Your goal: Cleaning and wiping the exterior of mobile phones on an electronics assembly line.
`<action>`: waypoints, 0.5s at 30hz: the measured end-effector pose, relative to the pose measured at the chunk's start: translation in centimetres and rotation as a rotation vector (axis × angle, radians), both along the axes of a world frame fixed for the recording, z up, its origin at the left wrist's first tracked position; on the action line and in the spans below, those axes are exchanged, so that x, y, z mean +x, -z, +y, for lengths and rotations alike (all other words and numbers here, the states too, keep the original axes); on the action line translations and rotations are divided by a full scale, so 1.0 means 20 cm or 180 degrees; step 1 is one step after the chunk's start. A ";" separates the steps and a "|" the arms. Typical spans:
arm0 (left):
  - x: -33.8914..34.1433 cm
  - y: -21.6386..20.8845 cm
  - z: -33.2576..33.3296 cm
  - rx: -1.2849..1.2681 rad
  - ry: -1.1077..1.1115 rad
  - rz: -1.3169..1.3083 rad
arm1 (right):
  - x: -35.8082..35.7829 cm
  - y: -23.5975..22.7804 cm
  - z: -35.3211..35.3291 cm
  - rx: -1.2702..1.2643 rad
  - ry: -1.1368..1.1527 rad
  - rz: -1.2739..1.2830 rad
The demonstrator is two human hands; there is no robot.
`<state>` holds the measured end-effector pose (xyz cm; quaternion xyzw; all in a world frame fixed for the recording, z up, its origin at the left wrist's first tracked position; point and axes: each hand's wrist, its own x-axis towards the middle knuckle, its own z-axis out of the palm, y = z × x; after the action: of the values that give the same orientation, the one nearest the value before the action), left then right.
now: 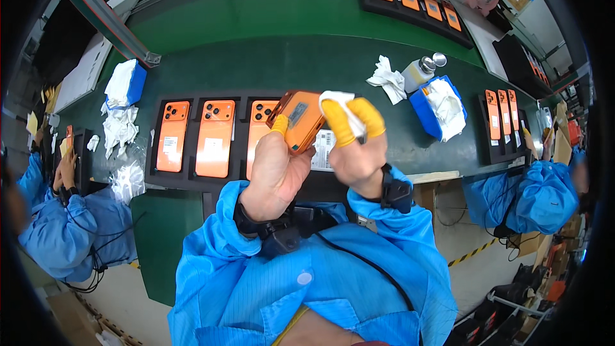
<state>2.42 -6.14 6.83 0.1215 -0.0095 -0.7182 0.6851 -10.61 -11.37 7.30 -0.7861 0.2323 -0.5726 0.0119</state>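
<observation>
My left hand (pixel 272 176), a yellow cot on its thumb, grips an orange phone (pixel 309 129) by its lower side, tilted above a black foam tray (pixel 184 181). Yellow cots also cover fingers of my right hand (pixel 360 160). Pinched in those fingers is a white wipe (pixel 339 97), held against or close beside the phone's upper right edge; contact is hard to make out. Below, the tray holds a left orange phone (pixel 172 144), a middle orange phone (pixel 215 144) and a third orange phone (pixel 257 133), partly hidden by my left hand. A white printed label (pixel 323 154) shows under the held phone.
Right on the green table (pixel 301 64) stand a blue box of wipes (pixel 439 112), a pump bottle (pixel 418 74) and a crumpled wipe (pixel 387 79). Another blue wipe box (pixel 136 83) stands left. A phone tray (pixel 416 16) lies at the back. Co-workers sit at both sides.
</observation>
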 end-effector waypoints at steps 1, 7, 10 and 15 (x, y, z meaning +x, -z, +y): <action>-0.03 0.00 0.01 0.0717 -0.0391 -0.0426 | 0.01 0.02 0.04 0.0175 -0.0352 0.0051; -0.05 -0.08 0.02 0.1059 -0.0279 -0.0798 | 0.00 0.00 0.03 0.0141 -0.0843 0.0292; -0.01 -0.05 0.04 0.0605 -0.0094 -0.0591 | 0.01 -0.03 -0.03 -0.0256 -0.0275 -0.0089; -0.02 -0.10 0.02 0.0895 -0.0180 -0.0368 | 0.00 -0.02 -0.05 0.0162 -0.0189 -0.0437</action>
<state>2.10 -5.68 8.78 0.2576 0.0551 -0.6846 0.6797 -10.53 -12.41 7.78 -0.7509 0.2221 -0.6185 0.0647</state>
